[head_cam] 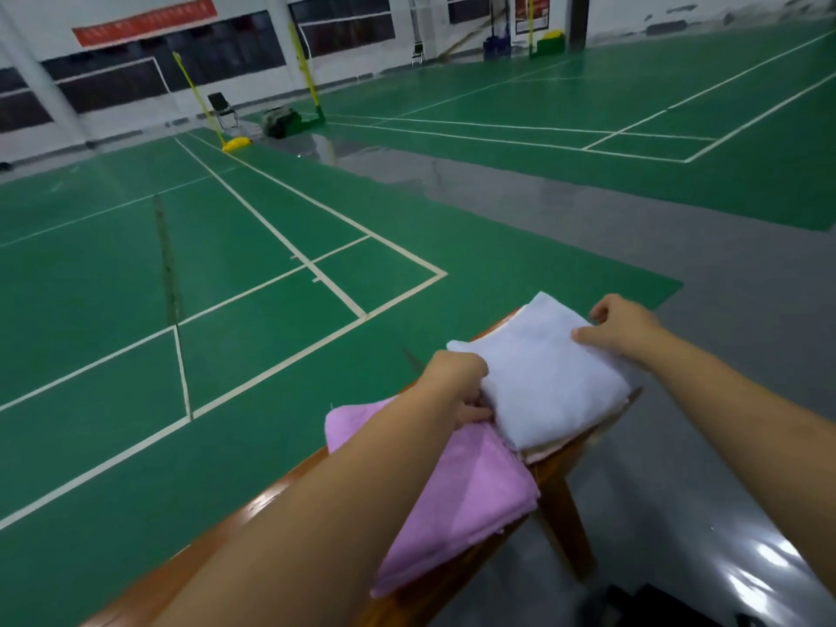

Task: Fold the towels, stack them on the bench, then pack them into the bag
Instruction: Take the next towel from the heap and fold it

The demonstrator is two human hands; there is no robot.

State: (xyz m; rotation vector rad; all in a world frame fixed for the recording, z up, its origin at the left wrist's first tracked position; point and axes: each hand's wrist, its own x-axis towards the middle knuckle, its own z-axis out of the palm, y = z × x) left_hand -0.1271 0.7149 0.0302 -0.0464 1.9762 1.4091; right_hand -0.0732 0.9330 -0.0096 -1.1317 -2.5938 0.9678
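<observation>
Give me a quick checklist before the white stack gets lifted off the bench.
1. Left hand grips the near edge of the white towel stack: ok.
2. Right hand holds the far side: ok.
3. Stack folded flat, edges aligned: ok.
4. Pink towel clear of the stack: not ok, it touches the stack.
5. Stack fully on the bench: not ok, it overhangs the edge.
6. Bag ready: cannot tell, none is plainly visible.

Red banner (144, 21) lettering too blurred to read.
</observation>
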